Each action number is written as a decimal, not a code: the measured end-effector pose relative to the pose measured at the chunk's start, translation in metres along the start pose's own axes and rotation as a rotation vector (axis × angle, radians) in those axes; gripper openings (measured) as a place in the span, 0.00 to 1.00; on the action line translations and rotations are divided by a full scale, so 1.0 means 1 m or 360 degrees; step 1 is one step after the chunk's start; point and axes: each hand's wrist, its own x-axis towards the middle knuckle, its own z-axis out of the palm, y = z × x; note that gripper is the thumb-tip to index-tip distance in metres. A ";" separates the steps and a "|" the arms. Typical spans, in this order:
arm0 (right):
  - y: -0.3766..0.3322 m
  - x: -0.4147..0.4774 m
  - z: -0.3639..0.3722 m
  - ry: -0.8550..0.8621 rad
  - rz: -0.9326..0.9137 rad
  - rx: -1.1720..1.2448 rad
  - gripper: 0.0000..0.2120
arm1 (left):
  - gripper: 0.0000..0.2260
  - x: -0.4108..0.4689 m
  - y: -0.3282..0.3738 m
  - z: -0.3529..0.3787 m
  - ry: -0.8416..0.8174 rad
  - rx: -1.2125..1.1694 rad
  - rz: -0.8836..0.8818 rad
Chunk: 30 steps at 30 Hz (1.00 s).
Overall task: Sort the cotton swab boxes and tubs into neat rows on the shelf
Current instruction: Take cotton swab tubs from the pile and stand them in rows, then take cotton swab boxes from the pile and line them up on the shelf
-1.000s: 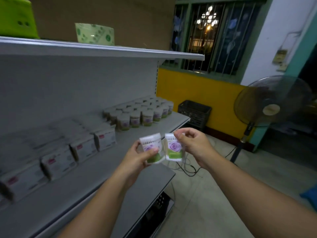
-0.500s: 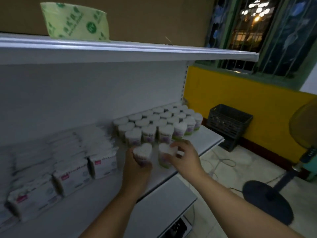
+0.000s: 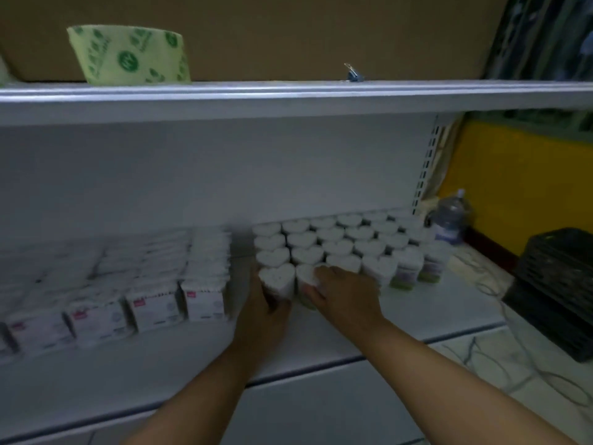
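Two heart-shaped tubs stand at the front left corner of the block of tubs on the shelf. Our left hand wraps round the left tub. Our right hand pinches the right tub, just beside it. The two hands are close together. Rows of white boxes lie to the left, a black crate on the floor to the right, and a green roll on the shelf above.
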 end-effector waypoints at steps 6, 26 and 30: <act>0.007 0.001 0.005 -0.0060 -0.0031 0.0082 0.19 | 0.35 -0.001 0.001 0.001 0.0027 0.0044 -0.0054; -0.277 0.040 -0.009 -0.0797 -0.0612 0.0165 0.24 | 0.18 -0.110 0.067 -0.303 0.0149 0.1773 0.0120; -0.391 0.056 0.009 -0.0932 -0.0726 0.0153 0.30 | 0.26 -0.152 0.054 -0.430 -0.0043 0.2274 -0.0164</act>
